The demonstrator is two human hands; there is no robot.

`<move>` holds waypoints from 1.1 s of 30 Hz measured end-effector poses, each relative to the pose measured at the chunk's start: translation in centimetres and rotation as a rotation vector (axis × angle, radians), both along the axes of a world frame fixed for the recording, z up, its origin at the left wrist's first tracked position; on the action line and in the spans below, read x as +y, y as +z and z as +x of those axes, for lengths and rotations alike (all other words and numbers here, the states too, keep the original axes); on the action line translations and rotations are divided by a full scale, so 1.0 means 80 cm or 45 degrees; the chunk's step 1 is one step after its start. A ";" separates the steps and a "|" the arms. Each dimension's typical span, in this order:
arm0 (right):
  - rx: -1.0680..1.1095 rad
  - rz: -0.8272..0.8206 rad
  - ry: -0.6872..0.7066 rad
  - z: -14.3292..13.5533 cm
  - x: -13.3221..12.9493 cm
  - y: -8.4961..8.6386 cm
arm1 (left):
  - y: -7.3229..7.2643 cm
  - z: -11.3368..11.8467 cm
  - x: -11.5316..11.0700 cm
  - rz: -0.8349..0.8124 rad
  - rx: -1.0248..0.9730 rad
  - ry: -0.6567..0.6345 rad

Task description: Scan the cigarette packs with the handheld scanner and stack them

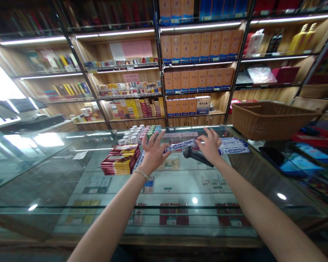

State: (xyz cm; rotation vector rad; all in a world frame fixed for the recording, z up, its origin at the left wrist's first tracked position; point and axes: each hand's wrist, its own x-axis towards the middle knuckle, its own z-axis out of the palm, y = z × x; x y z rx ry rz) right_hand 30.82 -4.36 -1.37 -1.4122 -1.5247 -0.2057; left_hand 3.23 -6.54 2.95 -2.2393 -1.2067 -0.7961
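Note:
Between my two hands stretches a long, narrow blue-and-white printed packet (182, 145). My left hand (153, 151) pinches its left end between thumb and finger, the other fingers raised. At the packet's right end my right hand (209, 143) pinches in the same way. Below the packet a black handheld scanner (198, 156) lies on the glass counter. Several similar blue-and-white packets (235, 145) lie in a pile just right of my right hand. More of them (138, 162) show partly behind my left hand, beside stacked red-and-yellow chocolate bar packs (120, 160).
Small round-lidded containers (132, 134) stand in rows at the counter's back. A wicker basket (270, 118) sits at the right, near blue packs (300, 169). Under the glass countertop (180, 189) are boxed goods. Shelves with orange boxes (199, 45) line the wall behind.

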 end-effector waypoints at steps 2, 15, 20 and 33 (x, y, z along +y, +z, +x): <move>-0.027 0.005 0.032 -0.006 -0.002 0.003 | 0.000 -0.007 -0.013 0.025 0.017 0.026; -0.372 -0.160 0.236 -0.083 0.009 0.033 | -0.024 -0.062 -0.088 0.162 -0.030 0.260; -0.481 -0.234 0.273 -0.122 0.024 0.045 | -0.031 -0.074 -0.102 0.214 -0.062 0.316; -0.655 -0.194 0.331 -0.220 0.079 0.031 | -0.052 -0.091 -0.107 0.103 -0.150 0.552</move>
